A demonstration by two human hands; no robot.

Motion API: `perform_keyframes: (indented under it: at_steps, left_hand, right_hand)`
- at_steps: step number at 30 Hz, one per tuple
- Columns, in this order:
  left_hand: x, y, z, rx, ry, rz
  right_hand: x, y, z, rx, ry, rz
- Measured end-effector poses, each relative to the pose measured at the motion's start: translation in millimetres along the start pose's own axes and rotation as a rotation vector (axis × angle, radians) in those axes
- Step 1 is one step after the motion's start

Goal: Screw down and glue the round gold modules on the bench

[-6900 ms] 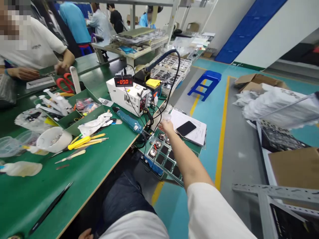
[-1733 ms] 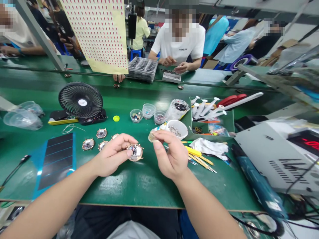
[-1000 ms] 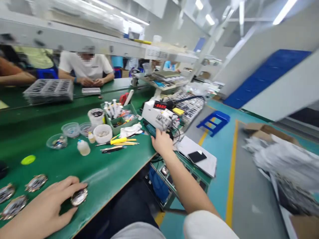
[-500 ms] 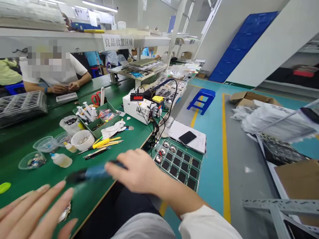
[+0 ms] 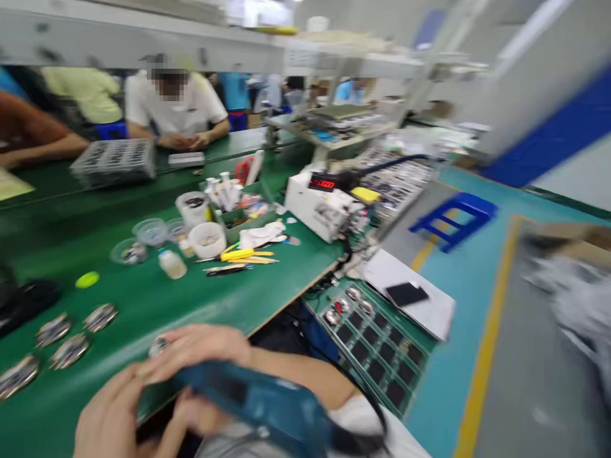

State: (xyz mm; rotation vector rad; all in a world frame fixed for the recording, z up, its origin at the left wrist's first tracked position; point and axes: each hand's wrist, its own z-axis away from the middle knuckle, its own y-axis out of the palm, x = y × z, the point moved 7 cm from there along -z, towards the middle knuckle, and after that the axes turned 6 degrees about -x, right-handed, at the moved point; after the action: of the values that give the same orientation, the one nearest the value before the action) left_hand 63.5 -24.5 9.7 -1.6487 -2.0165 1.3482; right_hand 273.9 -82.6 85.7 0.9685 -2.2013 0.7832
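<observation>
My right hand (image 5: 205, 346) is closed around the front part of a blue corded electric screwdriver (image 5: 258, 401), whose body slants toward my lap with a black cord at its tail. My left hand (image 5: 112, 407) curls in front of it, its fingertips meeting those of my right hand. What lies between the left fingers, if anything, is hidden by blur and overlap. Just behind the right fingers a small round metallic part (image 5: 157, 345) shows on the green table (image 5: 191, 299). Several similar round metallic parts (image 5: 69, 351) lie to the left.
Tweezers and a yellow-handled tool (image 5: 237, 254) lie beside a white tub (image 5: 207, 240) and a small bottle (image 5: 172, 264). A white box with red digits (image 5: 317, 207) stands behind. At right are a compartment tray (image 5: 377, 346), a phone (image 5: 407, 293) and a blue stool (image 5: 453, 219). A co-worker (image 5: 174, 114) sits opposite.
My view has swung left, bringing several round parts into sight. The screwdriver has turned and come back toward my body. My left hand, spread before, is now curled against my right.
</observation>
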Motion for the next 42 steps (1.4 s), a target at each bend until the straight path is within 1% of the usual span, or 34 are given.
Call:
perform_keyframes:
  at_steps: [1, 2, 3, 5, 7, 9, 10, 11, 12, 14, 15, 17, 19, 22, 24, 26, 28, 29, 31, 34, 39, 42]
  left_hand:
    - [1.6, -7.5, 1.4, -0.086, -0.082, -0.074]
    - [3.1, -10.4, 3.1, -0.131, -0.144, -0.160]
    - [7.2, -8.1, 4.7, -0.128, -0.214, -0.215]
    - [20.7, 4.8, 8.1, -0.070, -0.369, -0.222]
    - [29.5, 17.9, 8.4, -0.020, -0.434, -0.260]
    - [30.5, 25.1, 5.1, -0.017, -0.437, -0.260]
    - [29.0, 27.4, 3.1, -0.009, -0.432, -0.254]
    - [27.2, 28.1, 1.4, -0.006, -0.433, -0.244]
    - [24.9, 27.5, 0.0, -0.006, -0.430, -0.238]
    - [20.9, 23.7, -1.7, -0.014, -0.428, -0.258]
    - [19.3, 21.5, -2.3, -0.020, -0.425, -0.272]
    - [17.9, 18.4, -3.0, -0.019, -0.423, -0.282]
    - [18.1, 17.6, -3.3, -0.006, -0.427, -0.262]
    - [18.5, 16.8, -4.4, 0.005, -0.427, -0.241]
    - [17.2, 15.8, -5.8, 0.002, -0.409, -0.235]
    - [15.3, 15.1, -7.4, -0.002, -0.389, -0.233]
    - [14.1, 14.7, -8.3, -0.004, -0.380, -0.231]
    - [13.8, 14.5, -8.5, -0.006, -0.380, -0.232]
    - [13.5, 13.9, -8.6, -0.014, -0.377, -0.232]
    - [13.6, 13.6, -8.6, -0.016, -0.375, -0.234]
    - [13.4, 13.2, -8.9, -0.017, -0.364, -0.247]
    - [13.2, 13.1, -9.4, -0.017, -0.363, -0.246]
  right_hand:
    - [-4.9, 4.7, -14.3, 0.014, 0.022, -0.076]
    - [-10.1, 13.3, -29.3, 0.035, 0.037, -0.150]
    - [-15.9, 24.4, -44.6, 0.057, 0.051, -0.223]
    - [-29.3, 47.8, -75.0, 0.066, 0.090, -0.352]
    - [-43.1, 64.9, -100.6, -0.008, 0.115, -0.452]
    - [-54.2, 73.8, -114.1, -0.119, 0.095, -0.546]
    - [-60.5, 77.8, -114.6, -0.155, 0.112, -0.589]
    - [-67.4, 82.5, -111.0, -0.167, 0.158, -0.621]
    - [-73.9, 88.3, -104.2, -0.148, 0.232, -0.648]
    - [-80.9, 101.7, -84.5, -0.033, 0.406, -0.726]
    - [-79.6, 106.7, -75.0, 0.030, 0.469, -0.787]
    - [-69.3, 111.6, -62.5, 0.132, 0.532, -0.930]
    - [-58.2, 112.2, -58.6, 0.188, 0.565, -1.037]
    - [-49.0, 115.4, -56.1, 0.283, 0.617, -1.092]
    - [-49.8, 115.3, -53.1, 0.291, 0.600, -1.047]
    - [-52.8, 111.7, -49.5, 0.260, 0.505, -0.876]
    - [-52.1, 111.4, -44.3, 0.282, 0.399, -0.688]
    - [-51.3, 113.0, -41.5, 0.302, 0.378, -0.640]
    - [-50.1, 117.5, -37.4, 0.328, 0.420, -0.659]
    - [-47.8, 121.1, -37.1, 0.295, 0.505, -0.732]
    - [-46.3, 124.3, -37.0, 0.301, 0.529, -0.736]
    - [-47.7, 124.4, -35.4, 0.306, 0.519, -0.740]
